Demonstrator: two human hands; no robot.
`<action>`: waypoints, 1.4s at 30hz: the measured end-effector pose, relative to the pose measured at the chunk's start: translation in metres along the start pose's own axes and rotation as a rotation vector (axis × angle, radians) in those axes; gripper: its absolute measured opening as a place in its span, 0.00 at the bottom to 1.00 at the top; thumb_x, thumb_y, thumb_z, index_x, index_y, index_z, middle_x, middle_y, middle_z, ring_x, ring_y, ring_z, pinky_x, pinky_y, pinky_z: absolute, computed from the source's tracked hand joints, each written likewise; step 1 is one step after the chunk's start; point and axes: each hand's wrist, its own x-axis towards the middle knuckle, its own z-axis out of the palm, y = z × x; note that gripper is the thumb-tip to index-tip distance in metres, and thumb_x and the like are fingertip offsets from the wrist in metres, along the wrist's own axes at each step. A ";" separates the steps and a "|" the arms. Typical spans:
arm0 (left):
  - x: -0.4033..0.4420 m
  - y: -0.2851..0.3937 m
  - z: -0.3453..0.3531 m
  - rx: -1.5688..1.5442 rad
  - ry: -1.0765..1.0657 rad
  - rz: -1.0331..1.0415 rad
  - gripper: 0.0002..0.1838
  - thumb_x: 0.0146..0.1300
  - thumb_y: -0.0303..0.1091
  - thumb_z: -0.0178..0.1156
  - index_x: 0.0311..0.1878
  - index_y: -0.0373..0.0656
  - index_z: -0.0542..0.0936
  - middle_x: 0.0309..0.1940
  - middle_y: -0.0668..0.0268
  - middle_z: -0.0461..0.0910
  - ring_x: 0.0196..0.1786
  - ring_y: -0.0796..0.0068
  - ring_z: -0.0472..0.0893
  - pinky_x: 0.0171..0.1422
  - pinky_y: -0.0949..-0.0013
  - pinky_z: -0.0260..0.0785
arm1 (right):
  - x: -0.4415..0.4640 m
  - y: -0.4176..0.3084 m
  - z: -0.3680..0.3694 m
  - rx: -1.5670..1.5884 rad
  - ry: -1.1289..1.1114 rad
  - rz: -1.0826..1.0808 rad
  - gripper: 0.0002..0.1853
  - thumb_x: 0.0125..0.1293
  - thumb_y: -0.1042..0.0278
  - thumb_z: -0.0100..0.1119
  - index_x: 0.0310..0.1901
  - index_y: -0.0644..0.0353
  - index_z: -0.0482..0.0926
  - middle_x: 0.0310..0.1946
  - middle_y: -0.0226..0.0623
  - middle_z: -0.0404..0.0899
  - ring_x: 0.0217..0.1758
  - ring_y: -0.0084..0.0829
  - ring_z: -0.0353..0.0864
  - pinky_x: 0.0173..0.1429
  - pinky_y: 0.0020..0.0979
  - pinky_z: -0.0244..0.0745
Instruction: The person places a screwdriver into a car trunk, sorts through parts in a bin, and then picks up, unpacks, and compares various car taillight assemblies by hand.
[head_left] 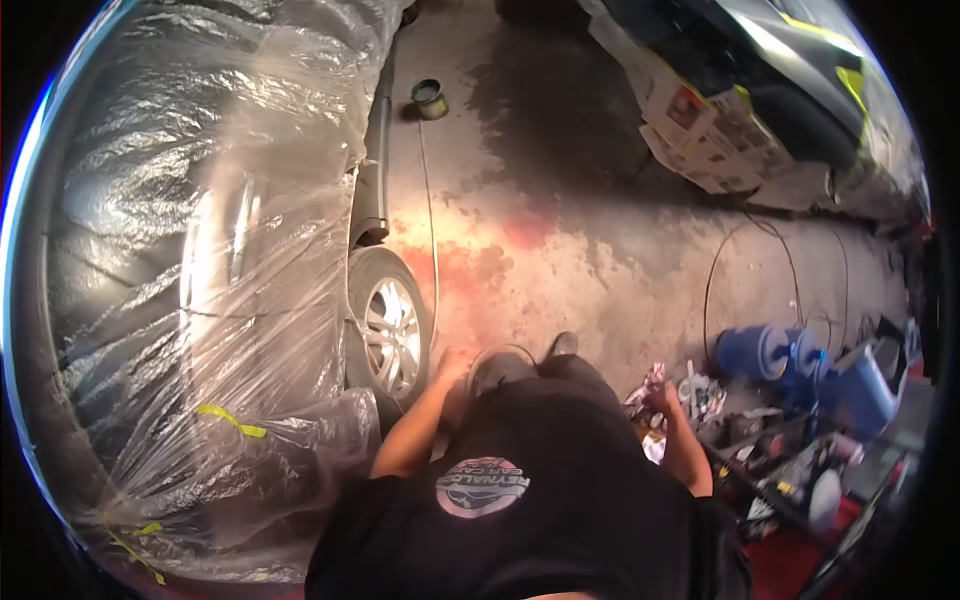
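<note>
My left hand [458, 362] is low beside the silver-spoked car wheel [391, 325], near a thin looped hose or cable [505, 348] by my knee. Bright light washes out its fingers, so their pose and any held item are unclear. On the other side, my right hand [661, 396] is in front of a heap of small cluttered items [705, 398]. Its fingers look closed around something small and crumpled that I cannot make out. My dark shoe [565, 344] rests on the stained concrete floor [590, 270].
Plastic sheeting [200, 250] covers the car at left. An open can [429, 99] stands near a cord [431, 200]. Newspaper [715, 135] masks a vehicle at upper right. Blue water jugs [755, 352] and a dark rack [780, 500] are at right.
</note>
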 end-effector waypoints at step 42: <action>1.030 1.077 -0.255 0.253 -0.079 0.049 0.15 0.66 0.38 0.56 0.42 0.35 0.84 0.31 0.52 0.83 0.36 0.62 0.83 0.43 0.61 0.74 | 0.969 -1.210 -0.937 0.330 0.436 -0.227 0.20 0.72 0.69 0.52 0.63 0.62 0.74 0.29 0.35 0.81 0.25 0.23 0.79 0.26 0.26 0.75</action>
